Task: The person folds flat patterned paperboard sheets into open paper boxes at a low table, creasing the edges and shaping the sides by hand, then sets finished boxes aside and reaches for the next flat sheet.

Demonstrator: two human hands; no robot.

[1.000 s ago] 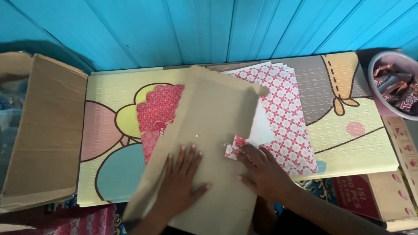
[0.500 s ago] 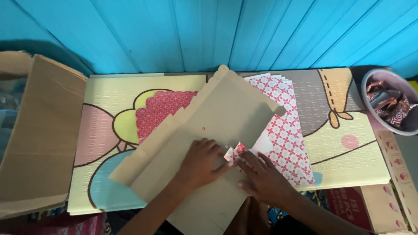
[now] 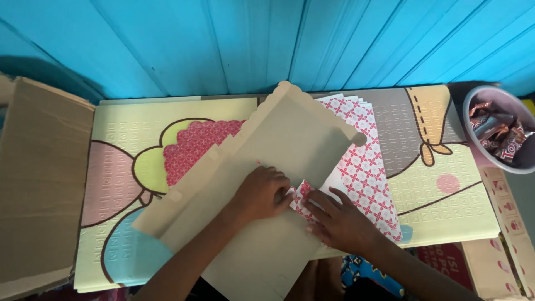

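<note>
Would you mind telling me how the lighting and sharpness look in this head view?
Head view: soft, even light, no glare; left hand and right hand look sharp on the cardboard sheet; dark shadow lies under the blue wall at left; bowl is cut by the frame edge.

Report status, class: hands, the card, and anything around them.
Left hand flat on the tan card. Right hand pinching the patterned paper folded over its edge. Bowl of sweets far right, cardboard box left.
</note>
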